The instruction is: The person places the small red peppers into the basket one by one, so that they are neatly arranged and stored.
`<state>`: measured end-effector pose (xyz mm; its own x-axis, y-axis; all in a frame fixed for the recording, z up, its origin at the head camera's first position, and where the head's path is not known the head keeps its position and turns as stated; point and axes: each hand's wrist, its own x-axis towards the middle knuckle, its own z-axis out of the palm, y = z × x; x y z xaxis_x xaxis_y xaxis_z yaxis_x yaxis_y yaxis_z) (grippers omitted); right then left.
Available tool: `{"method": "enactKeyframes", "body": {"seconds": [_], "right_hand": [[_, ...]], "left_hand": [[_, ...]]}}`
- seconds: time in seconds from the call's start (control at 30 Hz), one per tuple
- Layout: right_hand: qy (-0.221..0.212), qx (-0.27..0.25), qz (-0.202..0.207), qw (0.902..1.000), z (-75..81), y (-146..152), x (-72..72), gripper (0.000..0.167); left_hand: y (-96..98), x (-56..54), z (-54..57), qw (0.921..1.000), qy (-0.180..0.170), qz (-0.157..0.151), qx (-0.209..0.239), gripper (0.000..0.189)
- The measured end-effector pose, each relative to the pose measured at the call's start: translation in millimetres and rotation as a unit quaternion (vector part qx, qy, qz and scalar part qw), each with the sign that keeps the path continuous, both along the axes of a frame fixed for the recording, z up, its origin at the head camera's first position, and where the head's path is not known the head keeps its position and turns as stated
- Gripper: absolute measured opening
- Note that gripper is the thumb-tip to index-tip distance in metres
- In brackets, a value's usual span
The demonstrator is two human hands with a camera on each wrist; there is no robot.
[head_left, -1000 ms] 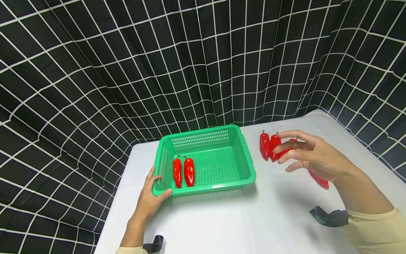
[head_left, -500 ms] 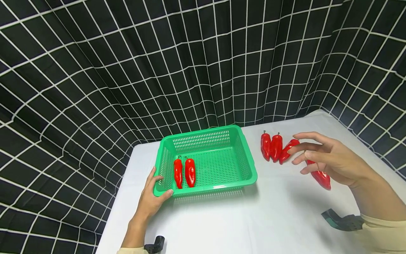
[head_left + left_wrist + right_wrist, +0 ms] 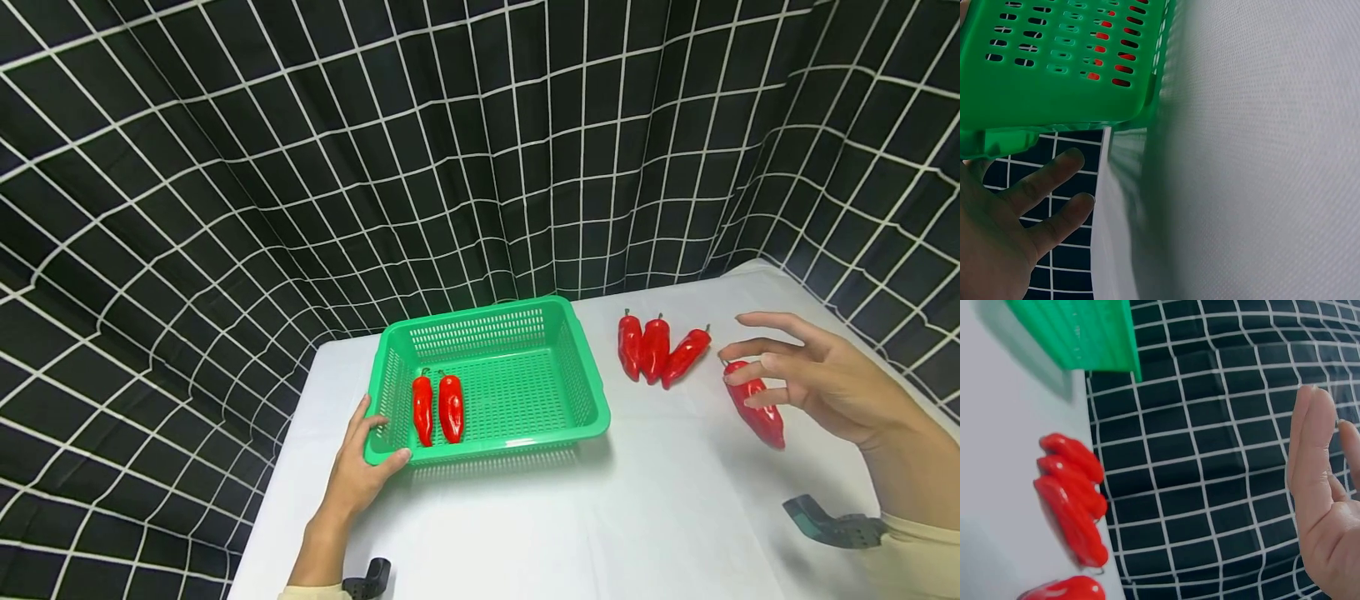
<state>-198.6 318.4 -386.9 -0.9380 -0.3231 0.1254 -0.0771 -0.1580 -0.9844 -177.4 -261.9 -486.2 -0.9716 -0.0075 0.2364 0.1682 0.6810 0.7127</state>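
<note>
My left hand (image 3: 360, 462) holds the near left corner of a green plastic basket (image 3: 517, 443), its thumb on the front rim and a finger reaching over the left rim. In the left wrist view, two fingers (image 3: 1054, 222) extend clear of the basket wall. Two red peppers (image 3: 423, 411) (image 3: 452, 408) lie side by side inside the basket. My right hand (image 3: 832, 383) hovers over a single red pepper (image 3: 765, 425), fingers spread and loosely bent, holding nothing. The hand partly covers that pepper in the head view. Right wrist view: the hand is apart from the peppers.
Three more red peppers (image 3: 655, 350) lie close together on the white tablecloth (image 3: 525, 533), right of the basket. A black curtain with a white grid (image 3: 480, 167) surrounds the table's back and sides. Each wrist wears a dark camera mount (image 3: 832, 527).
My right hand has moved right, from over the group of three peppers to the single pepper, uncovering the third pepper of the group. The left hand keeps its hold on the basket.
</note>
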Motion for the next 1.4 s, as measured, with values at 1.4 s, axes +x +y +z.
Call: {"method": "enactKeyframes", "body": {"seconds": [1.4], "right_hand": [[-0.046,0.134,-0.175,0.9742,-63.4,45.7,-7.0,0.048]], "left_hand": [[1.5,-0.6,-1.9,1.0000,-0.001,0.003,0.009,0.056]]}}
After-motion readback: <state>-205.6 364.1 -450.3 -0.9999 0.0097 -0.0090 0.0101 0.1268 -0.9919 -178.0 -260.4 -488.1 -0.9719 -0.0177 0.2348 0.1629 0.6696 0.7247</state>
